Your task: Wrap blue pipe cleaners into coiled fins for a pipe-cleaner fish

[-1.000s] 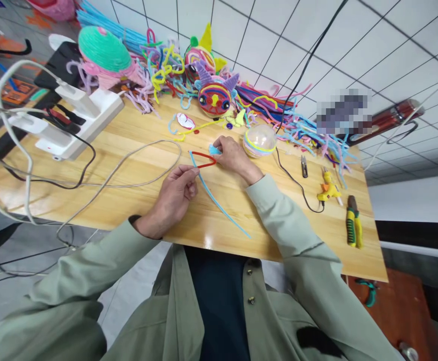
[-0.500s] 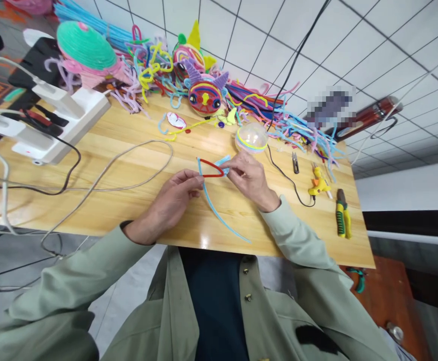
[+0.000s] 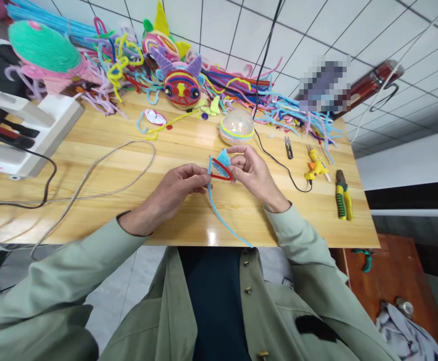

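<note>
Between my hands is a small pipe-cleaner piece with a bent red outline (image 3: 222, 176) and a ribbed light-blue part (image 3: 222, 163). My left hand (image 3: 183, 185) pinches its left end, where a light-blue strand (image 3: 222, 220) curves down toward the table's front edge. At the right end, my right hand (image 3: 249, 170) holds the piece between thumb and fingers. Just behind my right hand sits a clear ball (image 3: 237, 125) with yellow and blue bands. A red round face with purple horns (image 3: 181, 86) stands farther back.
A white power strip (image 3: 49, 135) with cables lies at the left. Small snips (image 3: 288, 148), a yellow glue gun (image 3: 316, 168) and green-yellow pliers (image 3: 342, 195) lie at the right. Pipe cleaners (image 3: 279, 110) and a green-topped figure (image 3: 45, 50) line the back.
The view has shifted, moving the table items leftward in frame. My right fingers have changed their hold, and more of the ribbed light-blue part shows.
</note>
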A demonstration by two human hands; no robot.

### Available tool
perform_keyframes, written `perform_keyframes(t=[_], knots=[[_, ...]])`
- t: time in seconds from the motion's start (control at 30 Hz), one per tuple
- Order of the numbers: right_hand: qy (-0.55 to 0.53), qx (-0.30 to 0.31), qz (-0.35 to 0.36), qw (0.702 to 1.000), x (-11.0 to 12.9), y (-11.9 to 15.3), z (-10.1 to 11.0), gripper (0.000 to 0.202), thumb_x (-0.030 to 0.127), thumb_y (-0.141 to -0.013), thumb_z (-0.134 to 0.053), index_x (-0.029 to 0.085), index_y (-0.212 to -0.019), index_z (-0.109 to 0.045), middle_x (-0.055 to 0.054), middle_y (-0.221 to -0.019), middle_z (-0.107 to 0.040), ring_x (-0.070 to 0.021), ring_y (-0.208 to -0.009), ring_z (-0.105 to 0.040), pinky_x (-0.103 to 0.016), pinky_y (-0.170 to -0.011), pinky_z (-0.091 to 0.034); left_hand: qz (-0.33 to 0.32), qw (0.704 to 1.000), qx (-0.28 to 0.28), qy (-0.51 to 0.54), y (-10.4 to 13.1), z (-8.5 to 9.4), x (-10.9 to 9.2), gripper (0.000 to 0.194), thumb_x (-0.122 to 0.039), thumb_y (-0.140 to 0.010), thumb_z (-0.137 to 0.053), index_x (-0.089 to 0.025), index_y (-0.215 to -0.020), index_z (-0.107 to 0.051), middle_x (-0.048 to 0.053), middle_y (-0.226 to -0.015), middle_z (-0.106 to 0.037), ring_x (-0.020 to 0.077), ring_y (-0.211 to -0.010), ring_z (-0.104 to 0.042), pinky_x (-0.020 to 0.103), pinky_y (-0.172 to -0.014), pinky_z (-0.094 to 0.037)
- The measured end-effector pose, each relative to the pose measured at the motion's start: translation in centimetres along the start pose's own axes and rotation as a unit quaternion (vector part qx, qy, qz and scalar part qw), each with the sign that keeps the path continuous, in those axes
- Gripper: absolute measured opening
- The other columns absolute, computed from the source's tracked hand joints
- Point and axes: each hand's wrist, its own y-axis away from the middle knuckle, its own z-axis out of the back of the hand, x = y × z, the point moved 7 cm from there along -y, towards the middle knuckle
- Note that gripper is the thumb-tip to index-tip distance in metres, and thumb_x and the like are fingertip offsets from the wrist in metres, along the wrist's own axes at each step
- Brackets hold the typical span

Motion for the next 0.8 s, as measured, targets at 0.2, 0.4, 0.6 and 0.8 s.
perform_keyframes(t=[0.2, 0.4, 0.6, 0.8], knots=[[0.021, -0.001, -0.037, 0.999, 1.3, 0.3, 1.3, 0.044, 0.056, -0.093, -0.089, 0.018, -0.116, -0.083, -0.006, -0.102, -0.086, -0.0137, -0.076, -0.071, -0.025, -0.064, -0.055, 0.014, 0.999, 0.012, -0.051, -1.0, -0.7, 0.0, 0.034, -0.043, -0.067, -0.103, -0.020, -0.077, -0.080, 0.001, -0.082, -0.075, 0.0158, -0.074, -0.066, 0.033, -0.076, -0.053], [0.071, -0.003, -0.057, 0.996, 1.0, 0.7, 1.9, 0.036, 0.048, -0.097, -0.082, 0.020, -0.119, -0.089, -0.003, -0.091, -0.084, -0.0134, -0.070, -0.065, -0.026, -0.060, -0.051, 0.015, 0.999, 0.010, -0.050, -1.5, -1.2, 0.3, 0.034, -0.042, -0.068, -0.100, -0.019, -0.072, -0.076, 0.002, -0.077, -0.073, 0.0154, -0.070, -0.065, 0.031, -0.072, -0.052], [0.114, -0.060, -0.028, 0.991, 0.6, 0.6, 2.4, 0.032, 0.047, -0.097, -0.082, 0.022, -0.115, -0.091, -0.006, -0.101, -0.087, -0.0156, -0.077, -0.066, -0.026, -0.059, -0.048, 0.018, 0.999, 0.009, -0.033, -1.6, -1.3, 0.3, 0.035, -0.042, -0.066, -0.102, -0.019, -0.069, -0.076, 0.003, -0.075, -0.072, 0.0157, -0.069, -0.063, 0.031, -0.069, -0.052], [0.078, -0.041, -0.042, 0.995, 0.8, 0.8, 1.7, 0.027, 0.039, -0.097, -0.080, 0.020, -0.114, -0.091, -0.006, -0.103, -0.088, -0.0143, -0.076, -0.067, -0.026, -0.062, -0.051, 0.014, 0.999, -0.003, -0.035, -1.7, -0.9, 0.6, 0.030, -0.040, -0.069, -0.100, -0.019, -0.070, -0.078, 0.004, -0.077, -0.073, 0.0147, -0.070, -0.062, 0.029, -0.069, -0.050]])
